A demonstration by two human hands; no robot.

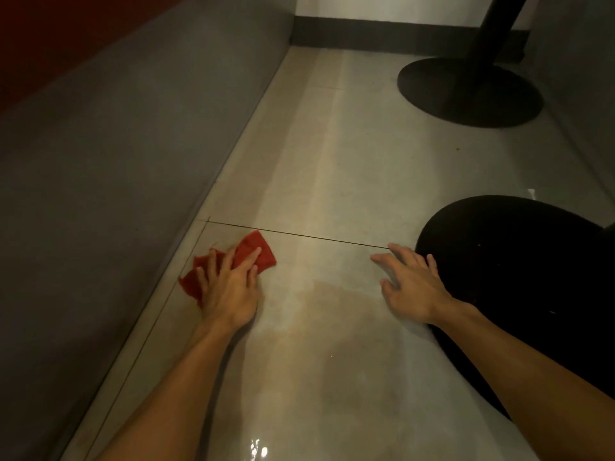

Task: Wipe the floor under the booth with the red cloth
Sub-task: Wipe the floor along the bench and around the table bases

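Observation:
The red cloth (254, 246) lies crumpled on the pale tiled floor (332, 168), close to the grey booth base (133, 154) on the left. My left hand (229, 287) presses flat on the cloth with straight, spread fingers; red fabric shows past the fingertips and to the hand's left. My right hand (411, 282) rests palm down on the bare floor with its fingers spread, holding nothing, right beside a black round table base (519, 271).
A second black round base with an upright post (469, 91) stands further back on the right. A dark skirting board (372, 36) closes the far end. A grey panel (582, 104) borders the right side. Floor tiles between the booth and bases show damp patches.

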